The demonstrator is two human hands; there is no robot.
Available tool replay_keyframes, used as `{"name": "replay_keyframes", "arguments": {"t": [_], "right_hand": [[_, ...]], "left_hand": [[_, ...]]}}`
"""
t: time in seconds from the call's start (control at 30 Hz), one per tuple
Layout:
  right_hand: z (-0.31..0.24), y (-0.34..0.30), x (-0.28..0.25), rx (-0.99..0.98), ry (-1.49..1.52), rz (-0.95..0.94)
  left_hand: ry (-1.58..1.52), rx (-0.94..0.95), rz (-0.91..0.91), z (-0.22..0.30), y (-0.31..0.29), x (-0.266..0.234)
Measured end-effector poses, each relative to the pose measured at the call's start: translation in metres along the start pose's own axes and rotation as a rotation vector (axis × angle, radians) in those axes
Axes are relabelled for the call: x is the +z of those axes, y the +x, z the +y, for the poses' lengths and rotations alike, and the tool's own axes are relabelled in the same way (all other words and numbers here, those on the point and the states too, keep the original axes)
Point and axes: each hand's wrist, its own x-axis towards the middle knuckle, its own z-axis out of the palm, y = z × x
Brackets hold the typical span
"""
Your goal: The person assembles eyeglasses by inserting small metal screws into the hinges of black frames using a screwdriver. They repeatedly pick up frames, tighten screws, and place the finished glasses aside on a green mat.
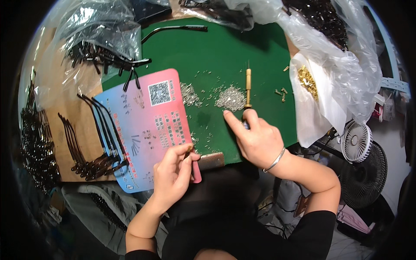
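Note:
My left hand (172,173) is closed near the front edge of the green mat, pinching a small dark piece (188,152), seemingly the end of an eyeglass temple; most of it is hidden by my fingers. In my right hand (261,138) is a screwdriver (248,84), its brass shaft pointing away from me and its handle mostly covered by the palm. The right index finger reaches out to the near edge of a heap of tiny silver screws (232,99). Left of that heap, a smaller group of silver screws (189,95) lies by a pink and blue printed card (147,125).
Dark eyeglass temples (104,125) lie across the card's left side. Bagged temples (97,56) stand at the back left. A single temple (175,28) rests on the green mat (260,47). White paper at right holds gold screws (307,82). A fan (357,141) stands beyond.

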Motion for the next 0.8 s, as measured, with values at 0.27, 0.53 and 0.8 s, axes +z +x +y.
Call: {"name": "replay_keyframes", "arguments": {"t": [0.27,0.53,0.8], "right_hand": [[-0.021,-0.002,-0.019,0.041,0.773,-0.338],[-0.039,0.009,-0.018,0.0,0.803,-0.43],[-0.044,0.013,-0.021,0.102,0.836,-0.509]], "left_hand": [[0.308,0.25,0.171,-0.011,0.0,0.013],[0.503,0.427,0.307,-0.017,0.003,0.023],[0.549,0.461,0.338,-0.018,0.004,0.024]]}}
